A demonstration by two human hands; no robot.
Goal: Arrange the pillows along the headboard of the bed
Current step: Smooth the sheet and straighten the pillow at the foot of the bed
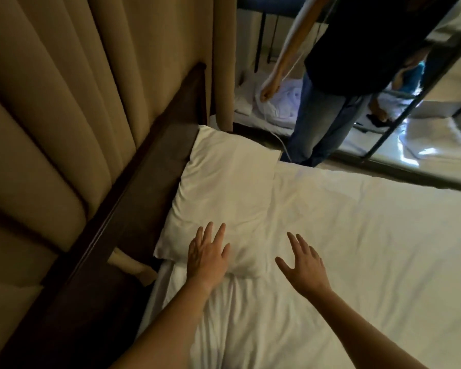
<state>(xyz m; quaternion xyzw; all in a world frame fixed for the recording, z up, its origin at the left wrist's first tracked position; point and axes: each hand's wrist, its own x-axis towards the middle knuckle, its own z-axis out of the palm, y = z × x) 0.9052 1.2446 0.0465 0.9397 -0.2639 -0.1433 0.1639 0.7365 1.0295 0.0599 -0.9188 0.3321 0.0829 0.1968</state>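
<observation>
One white pillow (224, 193) lies flat on the bed (357, 249), its long side against the dark wooden headboard rail (133, 193). My left hand (206, 254) rests flat on the pillow's near end, fingers spread, holding nothing. Just to the right of the pillow, my right hand (304, 265) hovers over the white sheet, fingers apart and empty. Only this one pillow is in view.
A padded beige wall panel (64, 102) rises behind the headboard. A person in jeans (322, 118) stands at the far side of the bed. Behind them is a metal bunk frame (399, 118) with crumpled white bedding (282, 102).
</observation>
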